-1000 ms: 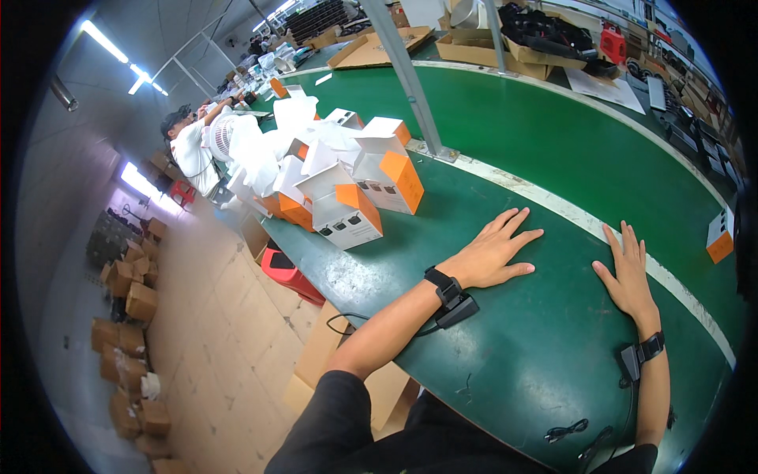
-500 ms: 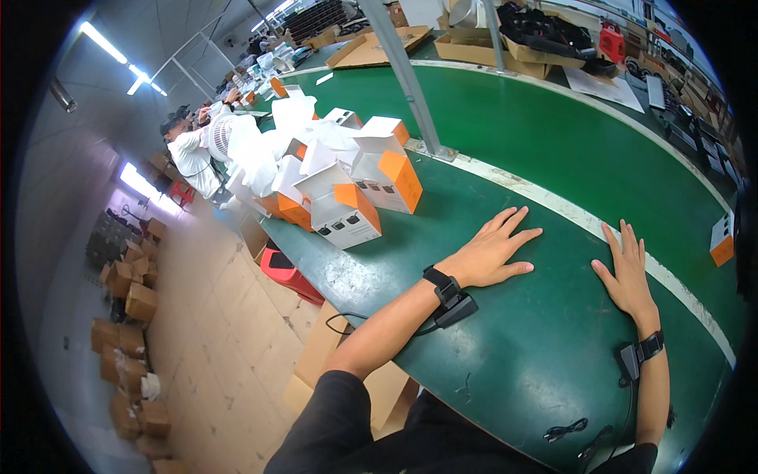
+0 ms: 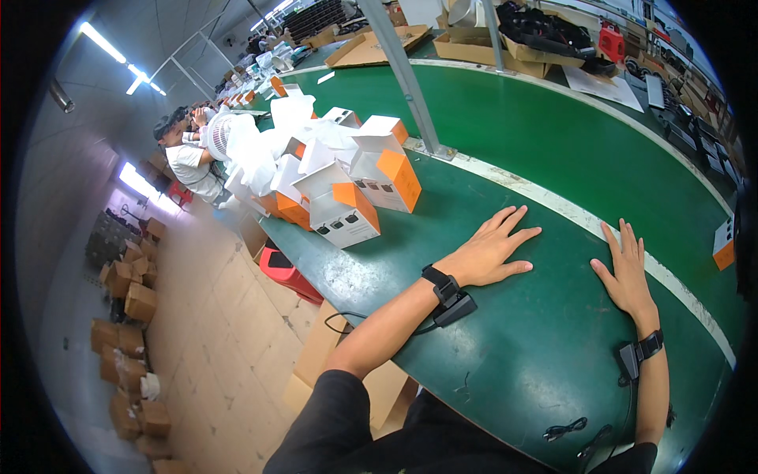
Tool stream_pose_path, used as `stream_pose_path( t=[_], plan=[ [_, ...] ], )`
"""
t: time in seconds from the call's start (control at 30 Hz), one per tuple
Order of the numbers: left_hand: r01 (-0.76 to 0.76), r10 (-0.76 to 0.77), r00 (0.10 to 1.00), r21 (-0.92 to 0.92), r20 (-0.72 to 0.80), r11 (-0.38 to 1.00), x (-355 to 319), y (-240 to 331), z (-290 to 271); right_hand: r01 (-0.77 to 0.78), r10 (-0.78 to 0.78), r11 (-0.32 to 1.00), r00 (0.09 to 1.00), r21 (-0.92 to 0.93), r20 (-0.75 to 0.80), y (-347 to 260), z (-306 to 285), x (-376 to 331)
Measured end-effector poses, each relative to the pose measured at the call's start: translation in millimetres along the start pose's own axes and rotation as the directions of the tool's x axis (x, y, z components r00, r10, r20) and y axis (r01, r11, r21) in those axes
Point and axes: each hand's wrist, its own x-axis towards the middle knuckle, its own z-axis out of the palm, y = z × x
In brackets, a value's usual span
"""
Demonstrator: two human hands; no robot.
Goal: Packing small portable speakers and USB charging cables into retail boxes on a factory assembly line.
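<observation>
My left hand (image 3: 493,251) lies palm down on the green table (image 3: 521,340), fingers spread, holding nothing. To its right my right hand (image 3: 626,272) rests flat in the same way, its fingertips by the white strip (image 3: 580,216) along the table's far edge. Each wrist wears a black strap with a small dark device; the left device (image 3: 455,310) and the right device (image 3: 629,361) trail cables. Left of my left hand stand open white-and-orange cartons (image 3: 345,217), their flaps up. A small coiled black cable (image 3: 565,429) lies near the front edge, by my right forearm.
Behind the strip runs a green conveyor belt (image 3: 513,110), with a small white-and-orange box (image 3: 724,241) at its right. A grey metal post (image 3: 407,87) rises from the strip. White bags (image 3: 257,154) and a fan (image 3: 221,138) stand beyond the cartons. A red stool (image 3: 288,272) is beside the table.
My hands stay where they were. The small box on the belt has shifted slightly. At the far left, the co-worker's head and arms have moved.
</observation>
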Motion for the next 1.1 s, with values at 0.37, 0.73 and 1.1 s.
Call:
stream_pose_path(
  t=[0.37, 0.73, 1.1],
  plan=[
    [-0.001, 0.001, 1.0, -0.005, 0.003, 1.0, -1.2, 0.5, -0.7, 0.013, -0.013, 1.0, 1.0, -0.002, -0.015, 1.7, 3.7, 0.2],
    [-0.007, 0.007, 1.0, -0.01, 0.002, 1.0, 0.2, 0.5, -2.6, 0.02, -0.02, 1.0, 1.0, -0.006, -0.02, 1.7, 2.0, 1.7],
    [0.009, -0.009, 1.0, -0.003, 0.012, 1.0, -1.3, 2.9, -2.8, 0.012, -0.012, 1.0, 1.0, -0.014, -0.01, 1.9, 3.5, 0.1]
  ],
)
